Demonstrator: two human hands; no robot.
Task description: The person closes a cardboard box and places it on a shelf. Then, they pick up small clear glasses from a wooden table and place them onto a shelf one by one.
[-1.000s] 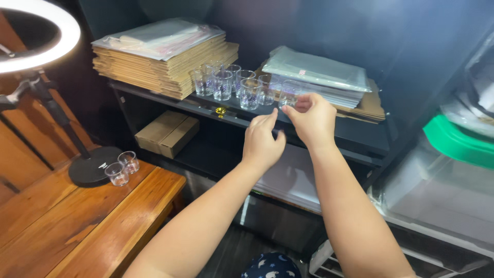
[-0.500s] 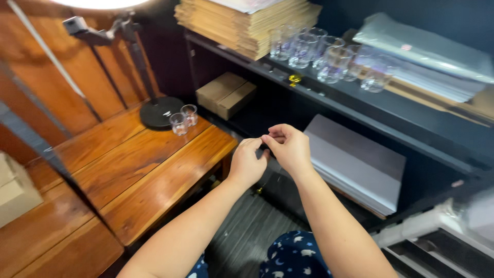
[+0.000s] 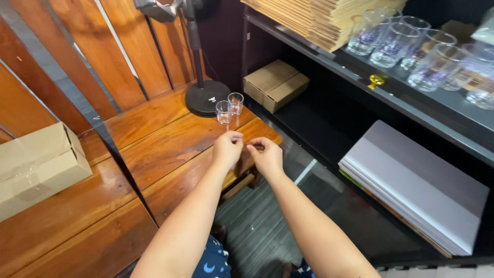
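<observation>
While both hands hover over brown wooden plank surface (image 3: 170, 139), head view: left hand (image 3: 228, 149) and right hand (image 3: 266, 156) fingertips pinched together, touching; held item too small to tell. Two small clear shot glasses (image 3: 229, 108) just beyond, beside black round stand base (image 3: 206, 98). Step judged: fine handling at fingertips; needs steady pinch.

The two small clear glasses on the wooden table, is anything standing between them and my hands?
Nothing visible does. The two small clear glasses stand by the round black stand base, just beyond the left hand and right hand. Only bare boards of the wooden table lie between them.
</observation>
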